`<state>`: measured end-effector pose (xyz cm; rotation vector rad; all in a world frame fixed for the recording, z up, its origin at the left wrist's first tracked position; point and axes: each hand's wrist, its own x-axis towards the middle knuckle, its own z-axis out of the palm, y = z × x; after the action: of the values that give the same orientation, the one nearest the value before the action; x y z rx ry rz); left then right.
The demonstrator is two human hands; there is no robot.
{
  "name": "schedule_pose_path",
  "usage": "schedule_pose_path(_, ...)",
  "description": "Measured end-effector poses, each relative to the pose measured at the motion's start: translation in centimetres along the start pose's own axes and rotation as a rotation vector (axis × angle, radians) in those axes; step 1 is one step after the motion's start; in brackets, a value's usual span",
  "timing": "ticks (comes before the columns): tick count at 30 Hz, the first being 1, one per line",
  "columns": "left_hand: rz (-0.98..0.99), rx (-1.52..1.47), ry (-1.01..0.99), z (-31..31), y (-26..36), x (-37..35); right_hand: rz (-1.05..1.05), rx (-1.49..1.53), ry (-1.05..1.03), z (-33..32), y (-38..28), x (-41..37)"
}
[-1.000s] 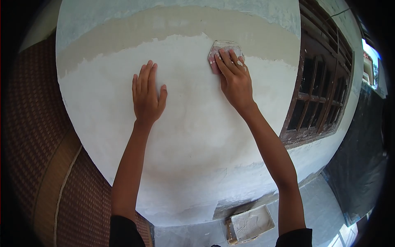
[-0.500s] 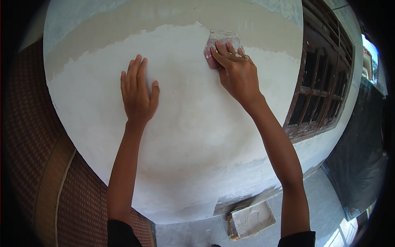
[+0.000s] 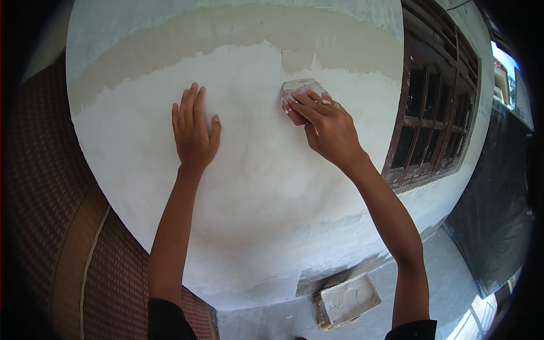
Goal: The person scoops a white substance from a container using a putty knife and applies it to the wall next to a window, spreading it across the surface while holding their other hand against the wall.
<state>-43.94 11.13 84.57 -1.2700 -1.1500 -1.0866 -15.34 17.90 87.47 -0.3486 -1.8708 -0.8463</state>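
My left hand (image 3: 195, 133) lies flat against the white wall (image 3: 255, 175), fingers stretched upward and thumb apart, holding nothing. To its right, my right hand (image 3: 334, 131) presses a reddish flat putty scraper (image 3: 293, 115) to the wall, fingers spread over its face. Pale putty coats the scraper's upper edge, and some is smeared on my fingers. Just above it, a fresh putty patch (image 3: 297, 60) overlaps the beige band (image 3: 221, 34). Smooth white coating covers the wall below that band.
Down on the grey floor (image 3: 260, 320), against the wall's foot, sits a tray of putty (image 3: 351, 300). A brown-framed window (image 3: 430, 116) is at right, with dark sheeting (image 3: 490, 192) beyond it. Woven brown panels (image 3: 45, 170) line the left side.
My right hand has drawn the scraper down the wall from the beige band onto the white area, exposing the putty patch above. My left hand stays flat on the wall. The view shifts slightly.
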Motion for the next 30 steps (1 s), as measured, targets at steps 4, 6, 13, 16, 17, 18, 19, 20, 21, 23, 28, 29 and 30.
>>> schedule_pose_path(4, 0.012, 0.007, 0.005, 0.0, 0.0, -0.1, -0.059, 0.095, 0.182, -0.5, -0.3, -0.6)
schedule_pose_path(6, -0.003, -0.004, -0.006, 0.0, 0.0, -0.1, 0.197, 0.398, 0.291, -1.4, -0.7, -0.1)
schedule_pose_path(13, 0.013, -0.009, -0.018, 0.1, -0.2, -0.2, 0.776, 0.696, 0.381, 0.0, 3.1, 3.8)
schedule_pose_path(16, 0.014, 0.005, -0.016, 0.2, -0.1, -0.2, 0.722, 0.609, 0.42, 1.1, 3.4, 4.8)
schedule_pose_path(17, 0.017, 0.007, -0.013, 0.2, -0.1, -0.1, 0.72, 0.63, 0.407, 1.3, 3.4, 5.1)
schedule_pose_path(18, 0.019, 0.009, -0.009, 0.2, -0.1, -0.1, 0.72, 0.631, 0.406, 1.5, 3.2, 5.4)
schedule_pose_path(19, 0.019, 0.009, -0.012, 0.2, -0.1, -0.2, 0.72, 0.637, 0.399, 1.7, 3.1, 5.6)
schedule_pose_path(20, 0.017, 0.01, -0.012, 0.2, -0.1, -0.2, 0.718, 0.642, 0.394, 1.9, 3.1, 5.8)
schedule_pose_path(21, 0.014, 0.011, -0.011, 0.2, -0.1, -0.2, 0.717, 0.642, 0.395, 1.9, 3.0, 5.9)
schedule_pose_path(23, 0.012, 0.024, 0.0, 0.1, -0.3, -0.3, 0.747, 0.594, 0.387, 2.0, 2.8, 6.1)
schedule_pose_path(28, 0.011, 0.032, 0.012, 0.0, -0.6, -0.4, 0.777, 0.495, 0.425, 1.8, 3.4, 6.0)
schedule_pose_path(29, 0.014, 0.022, 0.006, 0.0, -0.7, -0.4, 0.781, 0.475, 0.452, 1.8, 3.7, 5.8)
schedule_pose_path(30, 0.018, 0.013, 0.001, 0.0, -0.7, -0.4, 0.782, 0.474, 0.452, 1.6, 4.1, 5.5)
